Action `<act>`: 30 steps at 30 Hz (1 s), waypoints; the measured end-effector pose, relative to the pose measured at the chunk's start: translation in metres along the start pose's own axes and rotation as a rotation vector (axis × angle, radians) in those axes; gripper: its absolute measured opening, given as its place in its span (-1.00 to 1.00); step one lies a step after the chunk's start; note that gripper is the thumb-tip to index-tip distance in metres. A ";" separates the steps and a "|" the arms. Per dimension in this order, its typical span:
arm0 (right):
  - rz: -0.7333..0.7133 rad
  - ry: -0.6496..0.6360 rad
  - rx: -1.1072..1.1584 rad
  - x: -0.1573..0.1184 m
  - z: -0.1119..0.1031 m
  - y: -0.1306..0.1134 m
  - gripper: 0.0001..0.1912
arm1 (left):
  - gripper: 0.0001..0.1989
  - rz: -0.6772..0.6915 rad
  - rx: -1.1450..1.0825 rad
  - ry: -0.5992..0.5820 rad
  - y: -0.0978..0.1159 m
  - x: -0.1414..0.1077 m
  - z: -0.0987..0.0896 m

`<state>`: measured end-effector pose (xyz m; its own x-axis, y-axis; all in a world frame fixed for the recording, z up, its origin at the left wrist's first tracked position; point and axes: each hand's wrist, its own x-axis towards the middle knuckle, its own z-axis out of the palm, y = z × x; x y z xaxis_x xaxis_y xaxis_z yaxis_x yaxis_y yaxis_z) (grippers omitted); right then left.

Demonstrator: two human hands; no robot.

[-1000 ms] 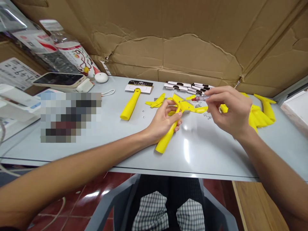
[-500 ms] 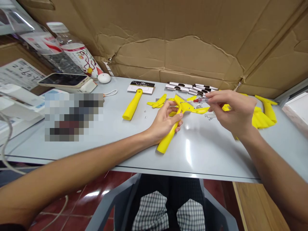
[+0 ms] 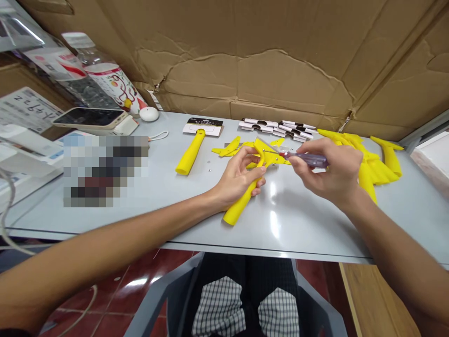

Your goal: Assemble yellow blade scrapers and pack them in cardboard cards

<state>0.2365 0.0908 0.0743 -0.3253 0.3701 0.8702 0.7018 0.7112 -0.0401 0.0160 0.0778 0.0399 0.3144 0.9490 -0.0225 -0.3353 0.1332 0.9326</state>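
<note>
My left hand [image 3: 242, 175] is closed around a yellow plastic handle [image 3: 239, 206], its tube end slanting down toward me and its flared head up and away. In my right hand [image 3: 331, 171] is a screwdriver [image 3: 312, 160] with a see-through purplish grip and a red collar. Its thin shaft points left, and the tip meets a small screw [image 3: 264, 150] at the head of the handle. Behind the held handle lie flat yellow pieces [image 3: 229, 146], partly hidden by my hands. Two small metal nuts [image 3: 209, 162] rest left of my left hand.
Another yellow handle with a black-and-white card [image 3: 191, 152] lies to the left. Folded cards [image 3: 257, 125] sit at the back, and several yellow handles [image 3: 380, 161] pile up at right. A phone [image 3: 91, 118], bottles [image 3: 108, 77] and a white egg-shaped object [image 3: 149, 113] stand at far left.
My right hand has turned and shifted slightly left, so more of the screwdriver's grip shows. The tip stays at the screw. The left hand keeps its hold, and the view has shifted slightly.
</note>
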 end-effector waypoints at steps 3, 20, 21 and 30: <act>-0.034 0.014 -0.066 -0.002 0.000 -0.016 -0.69 | -0.51 -0.025 0.008 -0.039 0.000 -0.001 -0.001; -0.108 -0.058 -0.050 0.005 -0.010 -0.016 -0.92 | -0.61 -0.032 0.084 -0.012 -0.004 0.002 0.002; -0.116 -0.052 -0.079 0.004 -0.009 -0.015 -0.94 | -0.60 -0.033 0.079 -0.010 -0.004 0.002 0.002; -0.024 -0.137 -0.015 0.003 -0.004 -0.001 -0.91 | -0.62 -0.041 0.019 0.055 -0.001 0.003 0.004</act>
<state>0.2374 0.0887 0.0790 -0.4248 0.4320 0.7956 0.7016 0.7124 -0.0122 0.0213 0.0794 0.0404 0.2779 0.9573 -0.0798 -0.3061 0.1670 0.9372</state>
